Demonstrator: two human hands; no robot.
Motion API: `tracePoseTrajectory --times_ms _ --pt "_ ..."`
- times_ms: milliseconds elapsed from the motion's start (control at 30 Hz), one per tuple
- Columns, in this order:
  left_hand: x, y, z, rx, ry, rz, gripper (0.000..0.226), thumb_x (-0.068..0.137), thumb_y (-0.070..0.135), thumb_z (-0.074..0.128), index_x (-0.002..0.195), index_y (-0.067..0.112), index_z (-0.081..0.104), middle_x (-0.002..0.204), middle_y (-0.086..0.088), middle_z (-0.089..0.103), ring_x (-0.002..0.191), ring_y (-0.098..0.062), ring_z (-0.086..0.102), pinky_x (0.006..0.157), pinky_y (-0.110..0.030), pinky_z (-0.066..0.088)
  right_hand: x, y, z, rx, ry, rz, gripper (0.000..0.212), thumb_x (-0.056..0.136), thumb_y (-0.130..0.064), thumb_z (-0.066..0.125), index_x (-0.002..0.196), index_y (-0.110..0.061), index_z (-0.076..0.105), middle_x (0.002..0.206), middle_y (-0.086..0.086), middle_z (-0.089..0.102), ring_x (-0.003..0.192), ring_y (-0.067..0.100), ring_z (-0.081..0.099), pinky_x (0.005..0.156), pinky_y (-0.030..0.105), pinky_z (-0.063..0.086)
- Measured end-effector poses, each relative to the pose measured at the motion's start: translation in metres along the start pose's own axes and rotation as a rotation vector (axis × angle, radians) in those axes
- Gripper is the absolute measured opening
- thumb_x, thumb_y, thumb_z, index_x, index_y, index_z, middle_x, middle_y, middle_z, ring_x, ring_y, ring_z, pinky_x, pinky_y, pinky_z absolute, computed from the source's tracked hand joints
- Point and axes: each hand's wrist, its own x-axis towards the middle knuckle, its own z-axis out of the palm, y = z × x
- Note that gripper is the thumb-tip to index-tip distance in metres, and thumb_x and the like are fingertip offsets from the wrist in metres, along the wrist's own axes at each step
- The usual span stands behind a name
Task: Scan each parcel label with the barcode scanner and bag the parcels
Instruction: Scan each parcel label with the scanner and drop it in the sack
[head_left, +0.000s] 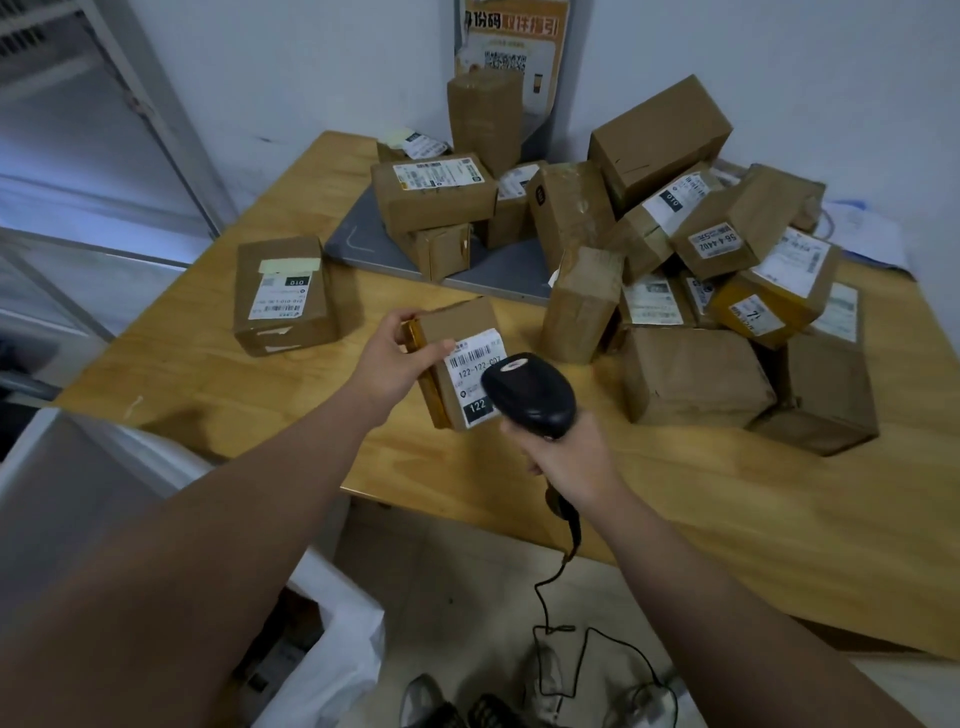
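My left hand (396, 358) grips a small cardboard parcel (457, 325) above the wooden table (727, 509), its white barcode label (475, 364) facing up. My right hand (563, 457) holds a black corded barcode scanner (530, 392) by its handle. The scanner head sits just over the label's lower right corner and hides part of it. A white plastic bag (337, 644) stands open on the floor at the lower left, below the table edge.
A heap of cardboard parcels (696, 260) covers the table's right and back. One labelled parcel (283, 296) lies alone at the left. A grey flat pad (498, 265) lies under the back boxes. The scanner cable (550, 613) trails to the floor near my shoes.
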Motion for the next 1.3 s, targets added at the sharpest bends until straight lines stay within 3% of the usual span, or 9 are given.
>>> tracePoseTrajectory --times_ms 200,433,1000,1167,1300 --pt "0.004 -0.011 -0.002 0.022 0.016 -0.025 0.056 0.083 0.022 0.075 0.131 0.022 0.047 0.121 -0.004 0.057 0.111 -0.024 0.059 0.09 -0.042 0.054 -0.008 -0.003 0.013 -0.039 0.053 -0.024 0.014 0.083 -0.031 0.074 0.076 -0.025 0.064 0.062 0.004 0.069 0.055 0.02 0.069 0.062 0.039 0.06" --pt "0.002 -0.01 -0.002 0.026 0.078 -0.057 0.054 0.089 0.019 0.068 0.135 0.024 0.041 0.121 -0.002 0.05 0.1 -0.018 0.056 0.061 -0.022 0.05 -0.012 0.001 0.016 -0.098 0.028 0.004 0.019 0.085 -0.035 0.071 0.086 -0.018 0.062 0.064 0.003 0.069 0.056 0.016 0.069 0.064 0.035 0.061" --pt "0.002 -0.009 -0.006 0.098 0.132 -0.037 0.054 0.089 0.017 0.067 0.136 0.022 0.042 0.116 0.001 0.046 0.1 -0.016 0.053 0.069 -0.027 0.051 -0.008 0.002 0.015 -0.114 0.018 -0.017 0.029 0.083 -0.035 0.072 0.098 -0.01 0.067 0.057 -0.001 0.066 0.051 0.015 0.067 0.062 0.037 0.06" --pt "-0.003 -0.009 -0.005 0.062 0.123 -0.033 0.056 0.09 0.019 0.066 0.138 0.022 0.038 0.116 0.001 0.046 0.096 -0.014 0.053 0.061 -0.02 0.049 -0.007 0.003 0.013 -0.097 -0.01 -0.04 0.025 0.084 -0.032 0.073 0.099 -0.013 0.066 0.062 -0.003 0.067 0.055 0.014 0.068 0.06 0.03 0.059" --pt "-0.014 -0.011 -0.005 0.025 0.143 -0.009 0.051 0.09 0.022 0.067 0.133 0.024 0.039 0.116 0.003 0.049 0.087 -0.004 0.056 0.06 -0.017 0.05 -0.003 0.004 0.013 -0.117 -0.038 -0.055 0.021 0.084 -0.031 0.073 0.095 -0.014 0.066 0.063 0.0 0.068 0.057 0.015 0.068 0.061 0.033 0.06"
